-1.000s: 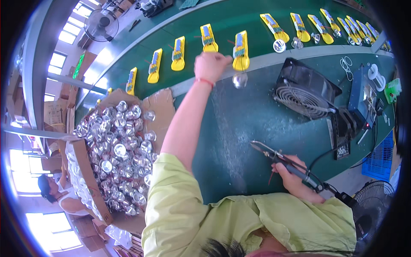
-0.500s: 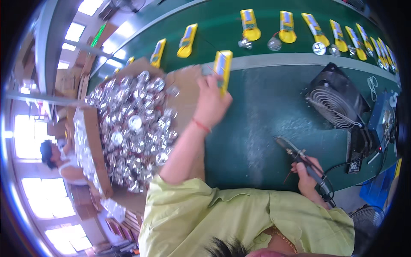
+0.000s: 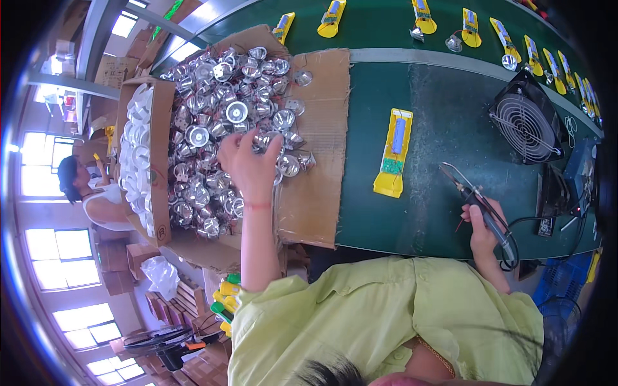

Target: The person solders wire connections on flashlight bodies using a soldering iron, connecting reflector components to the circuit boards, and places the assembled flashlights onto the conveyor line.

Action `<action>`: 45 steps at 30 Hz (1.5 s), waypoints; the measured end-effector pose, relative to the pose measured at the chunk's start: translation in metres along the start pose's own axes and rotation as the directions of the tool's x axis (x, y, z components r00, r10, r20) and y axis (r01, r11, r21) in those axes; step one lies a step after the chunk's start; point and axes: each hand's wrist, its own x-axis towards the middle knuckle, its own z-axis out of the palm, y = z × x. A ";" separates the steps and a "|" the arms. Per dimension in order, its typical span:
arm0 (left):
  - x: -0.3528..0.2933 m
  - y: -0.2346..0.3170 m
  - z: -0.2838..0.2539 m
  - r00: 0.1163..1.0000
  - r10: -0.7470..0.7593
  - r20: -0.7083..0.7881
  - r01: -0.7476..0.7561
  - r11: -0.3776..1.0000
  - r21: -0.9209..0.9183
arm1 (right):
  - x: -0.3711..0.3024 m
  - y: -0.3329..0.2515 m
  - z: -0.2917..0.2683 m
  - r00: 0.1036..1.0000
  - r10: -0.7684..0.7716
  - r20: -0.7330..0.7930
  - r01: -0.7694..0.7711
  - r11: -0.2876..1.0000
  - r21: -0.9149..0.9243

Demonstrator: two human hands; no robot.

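Left hand (image 3: 248, 168), fingers spread, reaches into the silver reflector cups (image 3: 219, 128) for one. Right hand (image 3: 481, 226) holds the soldering iron (image 3: 473, 202) tip-up, clear of the yellow casing (image 3: 393, 153) on the bench (image 3: 450, 128).

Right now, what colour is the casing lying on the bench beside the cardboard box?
Yellow casing, open side up; the head view shows it.
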 end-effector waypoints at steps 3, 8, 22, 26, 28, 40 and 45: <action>0.010 -0.011 0.017 0.988 0.078 0.131 -0.101 0.979 0.179 | -0.002 -0.008 0.013 0.996 -0.073 0.060 0.071 0.997 0.035; 0.017 -0.020 0.010 0.993 -0.078 0.085 0.108 0.891 -0.441 | -0.011 -0.021 0.021 0.989 -0.092 0.115 0.096 0.995 -0.026; -0.087 0.091 0.034 0.793 0.168 0.586 0.269 0.765 -0.584 | -0.003 -0.014 0.049 0.967 -0.155 0.203 0.193 0.964 -0.184; -0.082 0.095 0.040 0.713 0.151 0.684 0.360 0.758 -0.543 | -0.001 -0.010 0.054 0.969 -0.176 0.174 0.209 0.958 -0.194; -0.081 0.096 0.043 0.706 0.158 0.691 0.337 0.783 -0.523 | 0.000 -0.011 0.056 0.967 -0.167 0.193 0.200 0.966 -0.161; -0.073 0.094 0.047 0.633 0.160 0.757 0.426 0.745 -0.513 | -0.001 -0.019 0.049 0.991 -0.051 0.123 0.044 0.997 0.059; -0.069 0.094 0.043 0.596 0.140 0.791 0.448 0.759 -0.472 | 0.000 -0.017 0.036 0.983 -0.184 -0.023 0.184 0.983 -0.008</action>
